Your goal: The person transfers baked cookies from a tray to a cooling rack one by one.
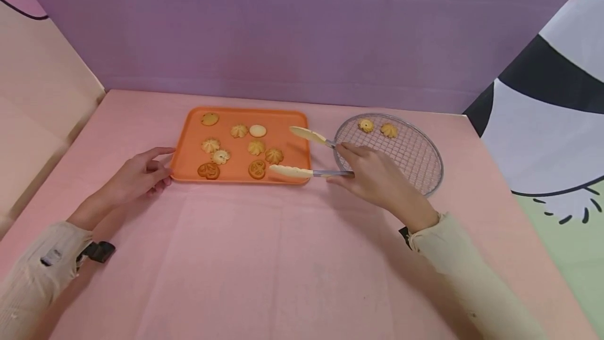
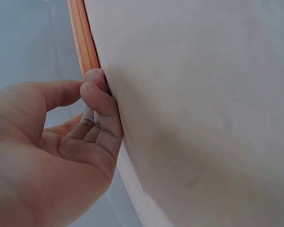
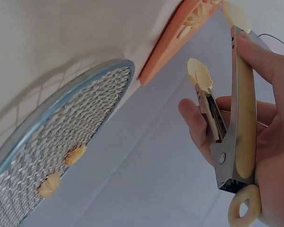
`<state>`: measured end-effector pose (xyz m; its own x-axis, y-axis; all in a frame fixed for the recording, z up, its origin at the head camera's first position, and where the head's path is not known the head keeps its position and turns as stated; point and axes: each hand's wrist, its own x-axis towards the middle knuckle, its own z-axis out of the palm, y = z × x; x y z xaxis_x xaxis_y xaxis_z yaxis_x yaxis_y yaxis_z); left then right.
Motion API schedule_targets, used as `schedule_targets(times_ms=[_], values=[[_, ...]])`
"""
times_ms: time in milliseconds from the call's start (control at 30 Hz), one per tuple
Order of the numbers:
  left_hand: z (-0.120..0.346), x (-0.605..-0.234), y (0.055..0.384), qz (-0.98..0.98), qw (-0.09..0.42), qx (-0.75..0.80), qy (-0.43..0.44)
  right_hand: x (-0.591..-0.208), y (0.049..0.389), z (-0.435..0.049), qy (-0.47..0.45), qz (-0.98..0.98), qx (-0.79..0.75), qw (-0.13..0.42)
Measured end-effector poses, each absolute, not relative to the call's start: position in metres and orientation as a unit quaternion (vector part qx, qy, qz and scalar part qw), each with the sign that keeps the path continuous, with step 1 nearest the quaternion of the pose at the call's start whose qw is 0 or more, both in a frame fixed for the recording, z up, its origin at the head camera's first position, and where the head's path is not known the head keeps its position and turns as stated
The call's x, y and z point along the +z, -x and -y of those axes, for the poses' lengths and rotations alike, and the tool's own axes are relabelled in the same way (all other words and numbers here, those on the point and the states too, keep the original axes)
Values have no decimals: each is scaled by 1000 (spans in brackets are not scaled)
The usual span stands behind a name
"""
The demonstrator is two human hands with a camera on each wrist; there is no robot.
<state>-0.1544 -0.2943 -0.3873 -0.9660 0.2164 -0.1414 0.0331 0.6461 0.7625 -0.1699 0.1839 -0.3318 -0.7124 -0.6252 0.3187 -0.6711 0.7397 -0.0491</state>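
Cookies [image 1: 256,147] lie spread over an orange tray [image 1: 288,117] on a pink desk [image 1: 264,256], with two more [image 1: 389,130] set apart on a round wire rack [image 1: 417,153]. At far left, a person's left hand [image 1: 137,174] rests its fingers against the tray's left edge near the closer corner, relaxed rather than clenched, a light touch that likely keeps the tray from sliding. Inside the low rim, which probably stops anything slipping off, ridged, smooth round and pretzel-shaped pieces sit mostly apart, a spacing that should leave room for a tool; one ridged pair at left touches. Over the tray's right side reach the cream-colored tips of a pair of tongs [image 1: 330,173], spread wide with nothing between them. Just beyond, the right hand [image 1: 377,174] grasps the tongs, thumb on one arm and fingers on the other, a hold that appears to let a squeeze govern the gap and spare the baked pieces direct contact with skin. At far right, partly hidden by that hand, the rack lies just beside the tray, a nearness that would keep any reach between them short; its open mesh would let air pass beneath.
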Motion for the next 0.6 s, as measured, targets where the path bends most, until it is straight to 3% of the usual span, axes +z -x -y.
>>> schedule_targets(times_ms=[600], values=[[295,-387,155,-902,109,411,-73,-340,183,-170,-356,925,74,114]])
